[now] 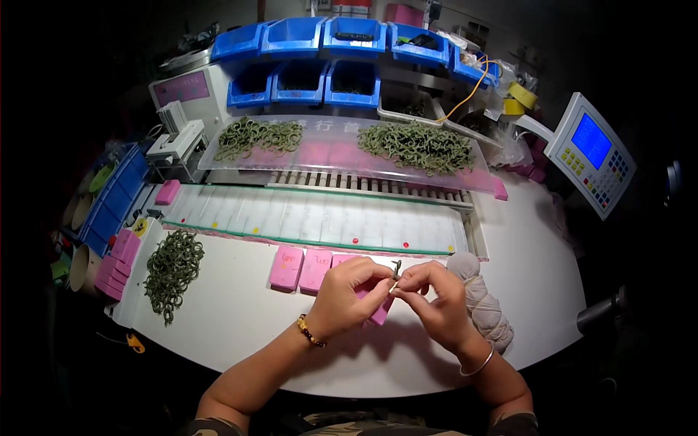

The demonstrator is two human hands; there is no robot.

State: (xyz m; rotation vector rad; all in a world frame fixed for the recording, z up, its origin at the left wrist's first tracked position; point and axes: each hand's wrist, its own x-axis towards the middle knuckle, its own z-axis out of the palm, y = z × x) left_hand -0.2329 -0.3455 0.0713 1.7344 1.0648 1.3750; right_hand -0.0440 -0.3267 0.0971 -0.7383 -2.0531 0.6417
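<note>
My left hand [352, 296] and my right hand [438, 301] meet over the white table, thumbs and forefingers pinched together. A small dark green piece [397, 267] sticks up from between the fingertips. It looks like one of the curved pieces lying in piles, but most of it is hidden. My right fingertips also close on something small and pale that I cannot make out. Under and beside my left hand stand pink blocks [286, 267] in a row, partly covered by the hand. A pile of green ring-like pieces [173, 270] lies to the left.
Behind the hands runs a green-edged glass strip [313, 218]. Beyond it, a clear sheet [327, 149] bears two more green piles. Blue bins [293, 34] line the back. A grey-white cloth bundle [486, 305] lies by my right wrist; a control panel [592, 154] stands at right.
</note>
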